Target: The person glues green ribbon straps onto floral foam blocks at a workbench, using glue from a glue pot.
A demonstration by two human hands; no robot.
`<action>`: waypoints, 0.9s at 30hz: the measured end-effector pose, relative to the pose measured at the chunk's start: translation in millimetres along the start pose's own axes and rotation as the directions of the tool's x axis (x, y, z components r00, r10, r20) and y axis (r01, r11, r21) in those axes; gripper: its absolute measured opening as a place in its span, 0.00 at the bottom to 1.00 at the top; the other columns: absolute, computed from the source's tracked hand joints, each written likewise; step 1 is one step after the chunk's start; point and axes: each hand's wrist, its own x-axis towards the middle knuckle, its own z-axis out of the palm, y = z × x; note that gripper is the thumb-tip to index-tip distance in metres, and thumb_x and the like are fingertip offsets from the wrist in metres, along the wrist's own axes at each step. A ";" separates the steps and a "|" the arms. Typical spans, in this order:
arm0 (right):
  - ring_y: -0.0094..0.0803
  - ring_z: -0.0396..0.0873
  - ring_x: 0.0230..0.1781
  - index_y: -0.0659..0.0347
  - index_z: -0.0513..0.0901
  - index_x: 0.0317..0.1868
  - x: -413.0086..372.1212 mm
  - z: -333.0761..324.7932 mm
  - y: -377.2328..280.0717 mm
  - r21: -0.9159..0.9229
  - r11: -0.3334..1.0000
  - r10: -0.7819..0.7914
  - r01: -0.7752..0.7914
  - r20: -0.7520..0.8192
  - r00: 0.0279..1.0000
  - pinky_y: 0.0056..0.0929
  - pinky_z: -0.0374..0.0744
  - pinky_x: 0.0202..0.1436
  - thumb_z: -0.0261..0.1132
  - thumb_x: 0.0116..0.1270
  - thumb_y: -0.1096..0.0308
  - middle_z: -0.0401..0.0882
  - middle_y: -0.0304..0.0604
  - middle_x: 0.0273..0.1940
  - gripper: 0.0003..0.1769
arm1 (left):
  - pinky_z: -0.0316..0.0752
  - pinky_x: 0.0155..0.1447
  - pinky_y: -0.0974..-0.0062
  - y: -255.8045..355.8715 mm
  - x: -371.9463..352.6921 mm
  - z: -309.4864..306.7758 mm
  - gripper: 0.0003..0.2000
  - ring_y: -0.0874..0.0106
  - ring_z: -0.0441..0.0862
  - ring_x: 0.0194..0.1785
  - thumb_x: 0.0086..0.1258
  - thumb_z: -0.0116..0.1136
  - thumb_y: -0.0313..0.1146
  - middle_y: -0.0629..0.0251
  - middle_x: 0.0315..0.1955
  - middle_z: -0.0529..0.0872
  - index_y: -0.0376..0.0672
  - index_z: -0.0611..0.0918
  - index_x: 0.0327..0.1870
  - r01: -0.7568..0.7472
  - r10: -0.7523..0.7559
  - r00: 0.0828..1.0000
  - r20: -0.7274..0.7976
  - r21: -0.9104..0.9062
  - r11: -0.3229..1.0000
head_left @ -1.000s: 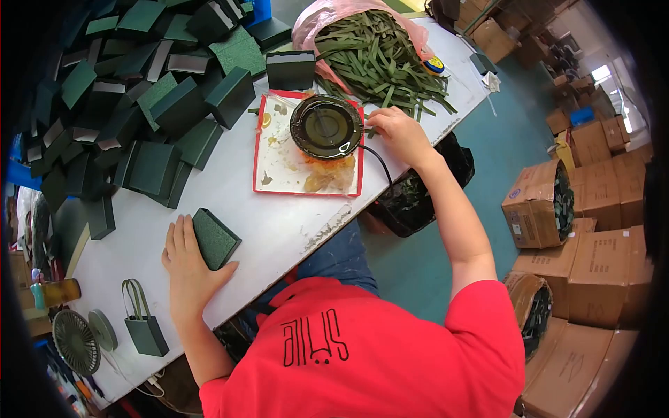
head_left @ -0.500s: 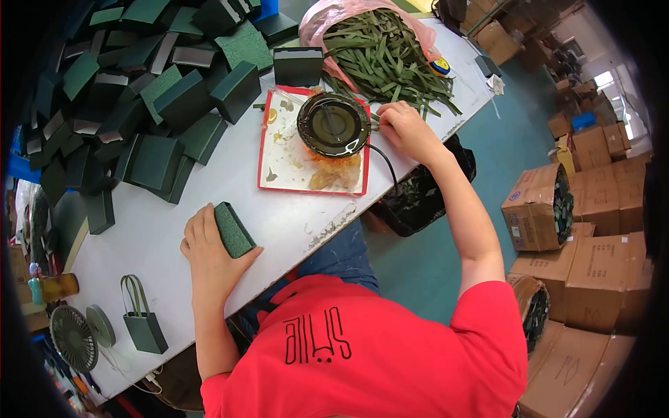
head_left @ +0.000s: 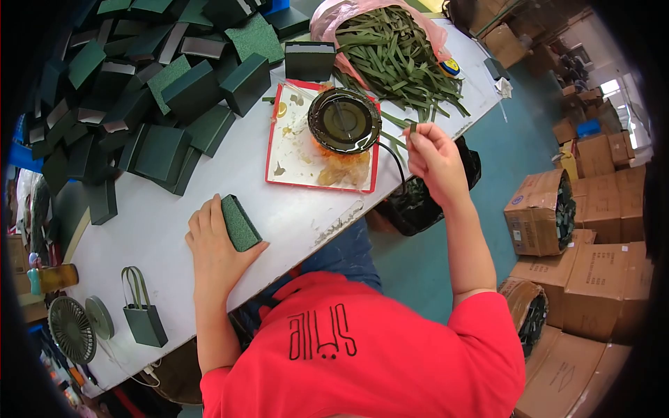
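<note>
My left hand [head_left: 217,237] is wrapped round a small dark green box [head_left: 240,224] on the white table, its speckled side facing up. My right hand [head_left: 437,159] is raised near the table's edge, pinching the end of a green ribbon strip [head_left: 413,129] between thumb and fingertips. To the left of that hand, a round black pot [head_left: 344,120] of dark, shiny liquid stands on a red-rimmed white tray [head_left: 286,157] smeared with amber residue. Beyond it a pink plastic bag [head_left: 325,24] spills a heap of green ribbon strips [head_left: 394,59].
Many dark green boxes [head_left: 162,153] are piled at the left back. A finished-looking little bag with ribbon handles [head_left: 145,324] stands at the front left, beside a small fan [head_left: 72,329]. The pot's black cable [head_left: 398,164] crosses the table edge. Cardboard cartons [head_left: 603,279] stack on the right.
My right hand has drawn back from the ribbon heap, towards me and to the right, lifting a ribbon end. My left hand stays on the box.
</note>
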 end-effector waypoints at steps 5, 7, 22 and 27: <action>0.15 0.63 0.21 0.66 0.79 0.47 -19.7 26.6 20.8 0.025 0.996 0.081 -0.080 -0.021 0.997 0.18 0.62 0.24 0.64 0.78 0.67 0.78 0.36 0.34 0.09 | 0.62 0.71 0.50 0.6 -0.3 0.9 0.56 0.51 0.64 0.71 0.43 0.84 0.44 0.52 0.69 0.70 0.35 0.63 0.76 0.013 -0.013 1.000 0.008 -0.010 1.000; 0.14 0.63 0.21 0.66 0.78 0.46 -15.8 28.0 33.8 0.084 0.989 0.122 -0.121 -0.008 0.992 0.19 0.62 0.24 0.64 0.78 0.66 0.78 0.36 0.33 0.10 | 0.63 0.71 0.51 -0.2 -0.5 2.0 0.56 0.51 0.64 0.71 0.43 0.84 0.44 0.52 0.69 0.70 0.36 0.64 0.76 0.003 -0.003 1.000 0.000 -0.006 1.000; 0.13 0.60 0.19 0.61 0.80 0.37 4.1 40.5 52.7 0.033 0.983 0.185 -0.183 -0.098 0.978 0.17 0.56 0.21 0.69 0.74 0.62 0.75 0.31 0.28 0.12 | 0.63 0.71 0.51 -0.3 -0.8 2.0 0.56 0.51 0.64 0.71 0.43 0.84 0.45 0.53 0.68 0.70 0.36 0.63 0.76 0.007 -0.007 1.000 -0.001 -0.002 1.000; 0.13 0.57 0.18 0.59 0.78 0.35 6.1 40.1 51.7 0.081 0.971 0.230 -0.224 -0.076 0.970 0.18 0.54 0.20 0.69 0.74 0.63 0.72 0.30 0.26 0.12 | 0.63 0.71 0.51 0.1 -0.7 1.4 0.56 0.51 0.64 0.71 0.43 0.84 0.44 0.53 0.68 0.70 0.36 0.64 0.75 0.007 -0.007 1.000 -0.002 -0.004 1.000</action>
